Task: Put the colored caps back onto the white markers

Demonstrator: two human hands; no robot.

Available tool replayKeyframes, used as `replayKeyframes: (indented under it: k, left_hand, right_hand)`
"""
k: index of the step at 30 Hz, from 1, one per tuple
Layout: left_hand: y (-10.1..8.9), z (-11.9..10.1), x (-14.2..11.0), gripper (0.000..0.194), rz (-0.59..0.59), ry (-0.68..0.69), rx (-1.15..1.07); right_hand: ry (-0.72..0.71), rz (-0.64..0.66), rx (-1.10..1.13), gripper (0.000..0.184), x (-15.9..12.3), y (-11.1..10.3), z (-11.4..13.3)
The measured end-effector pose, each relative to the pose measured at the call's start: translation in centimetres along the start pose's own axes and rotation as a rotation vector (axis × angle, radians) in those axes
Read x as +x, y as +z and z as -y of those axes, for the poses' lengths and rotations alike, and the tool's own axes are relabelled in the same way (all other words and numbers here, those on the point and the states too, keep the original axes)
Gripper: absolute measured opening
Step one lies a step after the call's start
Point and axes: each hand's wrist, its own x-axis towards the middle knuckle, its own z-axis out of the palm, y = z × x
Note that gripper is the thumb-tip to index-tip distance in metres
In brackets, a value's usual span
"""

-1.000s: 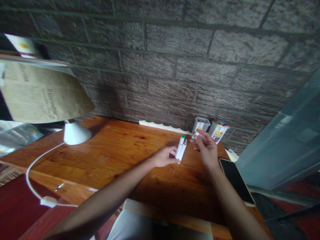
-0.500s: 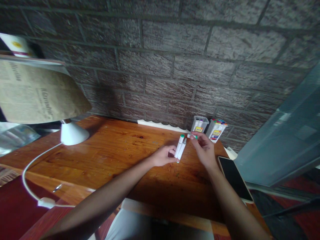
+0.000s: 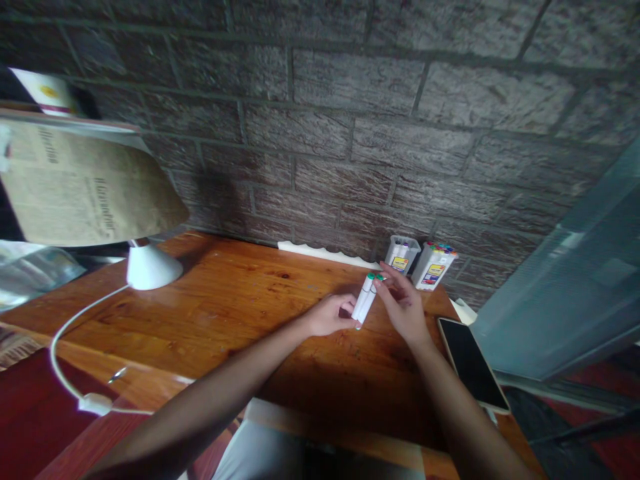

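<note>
Two white markers (image 3: 364, 303) with green tops stand side by side, tilted slightly right, in my left hand (image 3: 331, 315). Its fingers are closed around their lower part, above the wooden table. My right hand (image 3: 403, 303) is at the upper end of the markers, its thumb and fingers pinched on the green-topped marker cap (image 3: 379, 277) of the right-hand one. That cap sits at the marker's top end; whether it is fully seated I cannot tell. The right fingertips partly hide it.
Behind my right hand stand two clear marker boxes, one (image 3: 410, 252) with few markers, the other (image 3: 434, 267) fuller. A tablet (image 3: 473, 363) lies at the right edge. A white scalloped strip (image 3: 325, 254) runs along the brick wall. A lamp (image 3: 153, 267) stands left.
My right hand has brought the green-topped cap left and down onto the grey-tipped marker's end. My left hand still holds both markers. The view has shifted slightly.
</note>
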Motion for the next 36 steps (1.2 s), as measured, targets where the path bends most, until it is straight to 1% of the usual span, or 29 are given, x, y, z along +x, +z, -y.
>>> replayKeyframes:
  k: [3, 8, 11, 14, 16, 18, 22, 28, 36]
  left_hand:
    - [-0.1, 0.1, 0.1, 0.032, -0.001, 0.009, -0.001]
    - [-0.2, 0.2, 0.1, 0.031, -0.001, 0.030, 0.006]
    - [-0.3, 0.2, 0.2, 0.028, -0.026, 0.048, 0.030]
    - [-0.3, 0.0, 0.3, 0.025, 0.003, 0.070, 0.060]
    - [-0.3, -0.2, 0.3, 0.023, 0.033, 0.082, 0.083]
    - [-0.3, -0.4, 0.2, 0.022, 0.040, 0.085, 0.115]
    - [-0.3, -0.5, 0.1, 0.021, 0.015, 0.063, 0.169]
    - [-0.3, -0.2, 0.1, 0.020, 0.000, 0.050, 0.204]
    - [-0.1, -0.5, 0.1, 0.024, 0.010, 0.022, 0.187]
  right_hand:
    - [0.025, 0.025, -0.014, 0.039, -0.2, 0.1, -0.2]
    - [0.071, 0.109, -0.058, 0.035, -0.8, 0.6, -0.5]
    - [0.069, 0.161, -0.108, 0.026, -1.2, 1.0, -1.0]
    - [0.072, 0.205, -0.145, 0.022, -1.2, 1.0, -1.3]
    - [0.087, 0.216, -0.135, 0.021, -1.2, 0.9, -1.2]
    - [0.105, 0.217, -0.119, 0.023, -1.1, 0.8, -1.1]
    - [0.104, 0.235, -0.115, 0.027, -1.0, 0.8, -0.6]
    - [0.079, 0.251, -0.152, 0.025, -1.0, 0.9, 0.1]
    - [0.083, 0.306, -0.168, 0.023, -1.1, 0.7, -0.5]
